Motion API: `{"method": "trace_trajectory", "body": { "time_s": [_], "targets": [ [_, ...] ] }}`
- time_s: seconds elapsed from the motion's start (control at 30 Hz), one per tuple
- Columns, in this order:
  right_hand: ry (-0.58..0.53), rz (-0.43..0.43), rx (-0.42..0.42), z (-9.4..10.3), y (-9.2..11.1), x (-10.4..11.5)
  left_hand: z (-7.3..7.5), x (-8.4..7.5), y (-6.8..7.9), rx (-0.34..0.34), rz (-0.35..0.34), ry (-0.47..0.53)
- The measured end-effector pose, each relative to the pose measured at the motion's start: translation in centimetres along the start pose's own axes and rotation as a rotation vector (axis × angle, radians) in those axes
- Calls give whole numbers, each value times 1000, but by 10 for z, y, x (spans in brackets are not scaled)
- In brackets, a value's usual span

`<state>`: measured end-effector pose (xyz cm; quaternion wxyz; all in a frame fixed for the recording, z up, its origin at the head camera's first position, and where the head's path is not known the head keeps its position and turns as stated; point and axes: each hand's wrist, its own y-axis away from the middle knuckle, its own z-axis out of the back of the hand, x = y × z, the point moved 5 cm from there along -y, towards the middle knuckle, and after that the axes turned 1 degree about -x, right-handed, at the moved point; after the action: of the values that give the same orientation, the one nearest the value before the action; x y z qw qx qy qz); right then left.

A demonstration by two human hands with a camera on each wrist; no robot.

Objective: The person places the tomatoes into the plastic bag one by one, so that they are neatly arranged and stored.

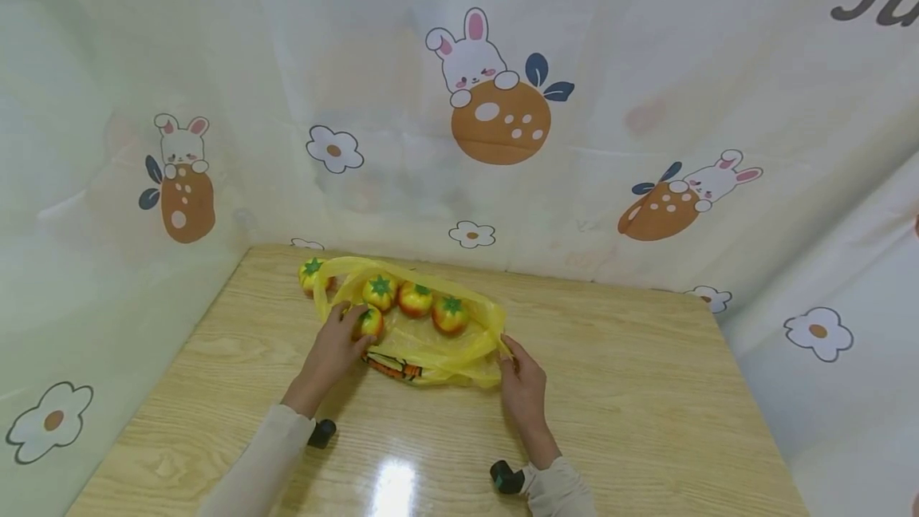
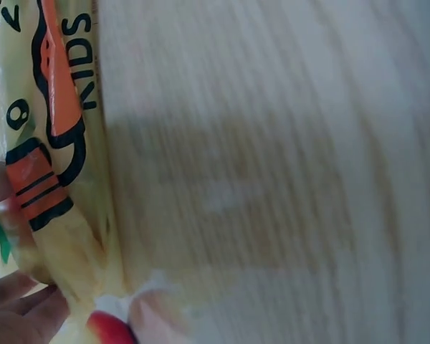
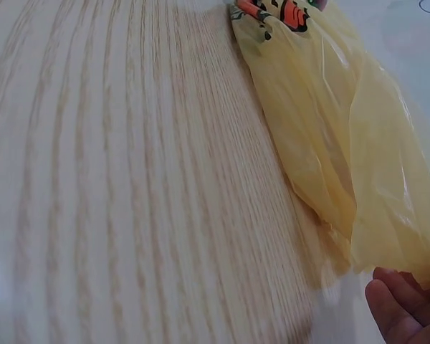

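In the head view a yellow plastic bag (image 1: 431, 357) with an orange and black print lies on the table, its mouth spread wide. Three round yellow-and-red fruits with green star-shaped tops, one of them the middle fruit (image 1: 415, 300), sit in the bag's opening. My left hand (image 1: 337, 345) grips another such fruit (image 1: 370, 324) at the bag's left side, thumb and fingers around it. At the right end, my right hand (image 1: 522, 381) pinches the bag's edge; its fingertips (image 3: 390, 297) also show against the plastic in the right wrist view.
One more yellow-and-red fruit (image 1: 309, 276) stands at the table's back left, partly behind the bag's rim. The wooden table (image 1: 632, 389) meets a printed curtain (image 1: 402, 102) at its back and sides. Black wrist devices (image 1: 323, 433) sit by both sleeves.
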<state>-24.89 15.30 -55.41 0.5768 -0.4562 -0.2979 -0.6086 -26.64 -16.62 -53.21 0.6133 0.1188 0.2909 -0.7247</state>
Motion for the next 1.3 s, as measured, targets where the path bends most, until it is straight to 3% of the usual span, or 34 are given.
{"method": "trace_trajectory", "body": {
  "time_s": [0.3,0.47,0.63,0.87,0.97,1.07,1.3],
  "targets": [
    [-17,-2,8,-1,2,-2,0,-1,4,-111,-76,-73],
    [-20,-8,18,-1,3,-2,3,2,7,-175,-34,-15],
    [-17,-15,22,-1,3,-5,14,10,6,-297,-12,50],
    [-6,-3,9,0,2,-8,19,42,6,-456,92,139],
    [-10,-17,14,0,3,-8,18,55,10,-474,127,155],
    [-11,-32,20,0,3,-8,20,59,11,-489,116,139],
    [-16,-34,7,1,2,-7,33,63,-1,-479,110,64]
  ]
}}
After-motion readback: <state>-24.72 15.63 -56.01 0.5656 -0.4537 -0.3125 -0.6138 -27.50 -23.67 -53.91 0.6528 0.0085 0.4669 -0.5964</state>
